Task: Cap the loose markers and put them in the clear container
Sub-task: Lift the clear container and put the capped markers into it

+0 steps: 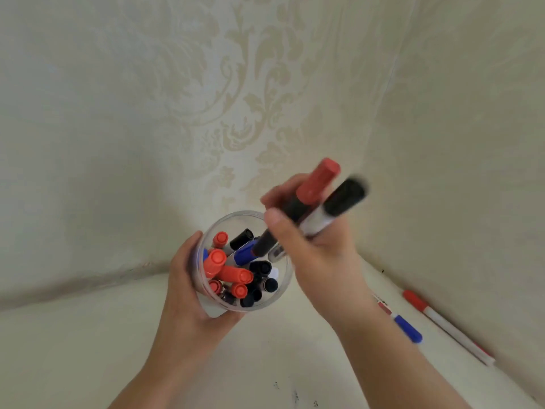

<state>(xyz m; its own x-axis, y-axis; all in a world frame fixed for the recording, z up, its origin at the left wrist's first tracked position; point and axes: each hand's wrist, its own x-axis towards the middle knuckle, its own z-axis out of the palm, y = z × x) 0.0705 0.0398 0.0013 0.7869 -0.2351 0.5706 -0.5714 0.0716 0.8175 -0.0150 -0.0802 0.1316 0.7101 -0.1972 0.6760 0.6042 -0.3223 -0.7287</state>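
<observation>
My left hand (188,278) grips the side of the clear container (278,287), which holds several capped red, black and blue markers. My right hand (318,246) is closed around two capped markers tilted over the container's right rim: a dark-bodied one with a red cap (317,184) and a white-bodied one with a black cap (343,202). Their lower ends dip into the container's mouth. On the surface to the right lie a blue-capped marker (408,329), partly hidden behind my right wrist, and a red-capped white marker (442,323).
The pale surface (88,349) sits in a corner between two walls with cream patterned wallpaper (206,98). The red-capped marker lies along the foot of the right wall. Small dark specks mark the surface near the bottom edge.
</observation>
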